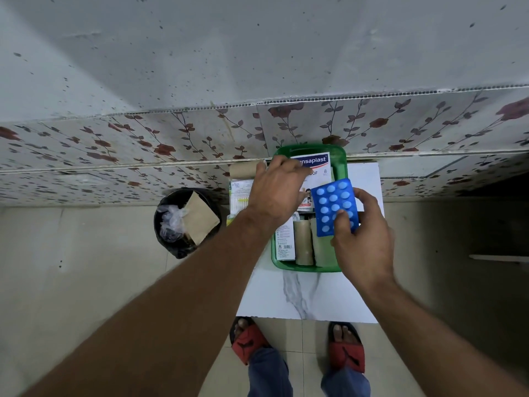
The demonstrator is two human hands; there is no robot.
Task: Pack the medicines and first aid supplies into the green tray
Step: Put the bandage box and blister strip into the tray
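Observation:
The green tray (342, 164) stands on a small white table (309, 296). Inside lie a white plaster box (317, 164), a white medicine box (285, 242) and two tan bandage rolls (303, 242). My right hand (363, 239) holds a blue blister pack of tablets (333, 204) tilted above the tray's right half. My left hand (276, 190) reaches over the tray's left rim toward a tan roll (243, 169) at the table's far left; its fingertips touch the roll's end, and whether they grip it is unclear. A white sachet (240, 196) lies left of the tray, partly under my wrist.
A black bin (186, 222) with paper and plastic stands on the floor left of the table. A wall with floral panels (143, 147) rises right behind the table. My feet in red sandals (249, 342) are at the table's near edge.

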